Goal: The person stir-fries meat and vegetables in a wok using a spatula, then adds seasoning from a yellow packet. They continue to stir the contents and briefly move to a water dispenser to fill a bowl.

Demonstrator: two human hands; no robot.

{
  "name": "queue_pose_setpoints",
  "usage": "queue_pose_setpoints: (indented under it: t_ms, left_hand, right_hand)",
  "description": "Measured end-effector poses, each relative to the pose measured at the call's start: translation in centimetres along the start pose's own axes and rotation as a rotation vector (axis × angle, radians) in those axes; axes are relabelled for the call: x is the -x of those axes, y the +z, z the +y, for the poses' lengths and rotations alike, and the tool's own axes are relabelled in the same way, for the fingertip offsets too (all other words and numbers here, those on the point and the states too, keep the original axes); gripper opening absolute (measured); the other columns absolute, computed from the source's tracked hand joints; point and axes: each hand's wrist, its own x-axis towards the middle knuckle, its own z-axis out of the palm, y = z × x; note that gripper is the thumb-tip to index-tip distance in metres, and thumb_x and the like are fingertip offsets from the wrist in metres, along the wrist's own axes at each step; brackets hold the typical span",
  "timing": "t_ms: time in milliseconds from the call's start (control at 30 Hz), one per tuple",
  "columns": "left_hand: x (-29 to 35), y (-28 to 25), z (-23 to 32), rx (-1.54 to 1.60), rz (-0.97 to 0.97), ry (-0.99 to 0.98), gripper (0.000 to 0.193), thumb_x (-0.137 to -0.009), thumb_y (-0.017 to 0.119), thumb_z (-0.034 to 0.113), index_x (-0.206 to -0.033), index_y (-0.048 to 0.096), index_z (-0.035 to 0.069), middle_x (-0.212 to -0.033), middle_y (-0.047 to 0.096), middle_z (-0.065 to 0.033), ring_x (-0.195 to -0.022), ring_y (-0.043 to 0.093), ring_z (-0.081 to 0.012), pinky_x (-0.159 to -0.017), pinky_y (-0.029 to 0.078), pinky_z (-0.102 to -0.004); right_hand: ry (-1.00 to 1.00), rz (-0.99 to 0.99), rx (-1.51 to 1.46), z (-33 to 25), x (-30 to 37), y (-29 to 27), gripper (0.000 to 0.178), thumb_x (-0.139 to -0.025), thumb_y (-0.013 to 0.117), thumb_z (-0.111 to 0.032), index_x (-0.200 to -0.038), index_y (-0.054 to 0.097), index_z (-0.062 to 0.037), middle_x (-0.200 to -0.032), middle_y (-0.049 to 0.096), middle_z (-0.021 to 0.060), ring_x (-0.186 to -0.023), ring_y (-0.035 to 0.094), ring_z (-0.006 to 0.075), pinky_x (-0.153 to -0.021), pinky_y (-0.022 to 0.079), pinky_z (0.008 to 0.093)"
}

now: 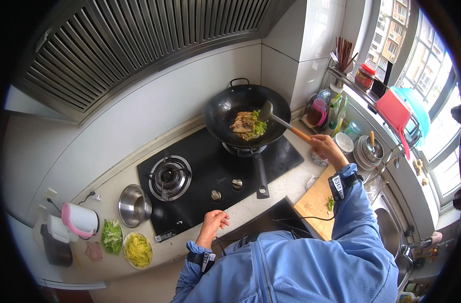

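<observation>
Black round-bottomed metal wok (245, 113) sits on the rt burner w/ meat & greens — you're mid-stir. Your right hand (327, 149) grips the wooden-handled metal spatula (283, 121); left hand (214, 222) rests loosely curled, empty, at the counter edge. Next, prob — turn the food under

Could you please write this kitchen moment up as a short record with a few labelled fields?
Right hand: grips the wooden handle of a spatula, blade in the wok
Left hand: loosely curled, holds nothing, at the counter edge by the stove
Wok: on the right burner, holding pale and green food
Left burner: bare
Counter left: steel bowl, two plates of cut vegetables
</observation>
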Motion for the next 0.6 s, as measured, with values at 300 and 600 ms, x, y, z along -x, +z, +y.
queue_pose_setpoints:
  t_ms: [300, 600]
  left_hand:
    - [0.4, 1.6, -0.7, -0.004, 0.042, -0.019, 0.017, -0.087, 0.049, 0.010, -0.081, 0.057, -0.004, -0.077, 0.059, -0.0122, -0.058, 0.059, -0.0167, -0.045, 0.041, -0.0230]
    - [1.3, 3.2, -1.5, 0.030, 0.134, -0.046, 0.018, -0.087, 0.049, 0.011, -0.081, 0.057, -0.005, -0.077, 0.059, -0.0122, -0.056, 0.058, -0.0172, -0.045, 0.041, -0.0230]
  right_hand:
    - [-0.102, 0.086, 0.243, 0.6, -2.1, -0.8, 0.031, -0.085, 0.055, -0.012, -0.115, 0.057, -0.0033, -0.065, 0.049, 0.0019, -0.047, 0.040, 0.0076, -0.040, 0.030, 0.0211]
    - [-0.263, 0.050, 0.394, 0.7, -4.3, -1.3, 0.028, -0.086, 0.056, -0.014, -0.110, 0.060, -0.0013, -0.068, 0.055, 0.0060, -0.053, 0.049, 0.0116, -0.048, 0.040, 0.0248]
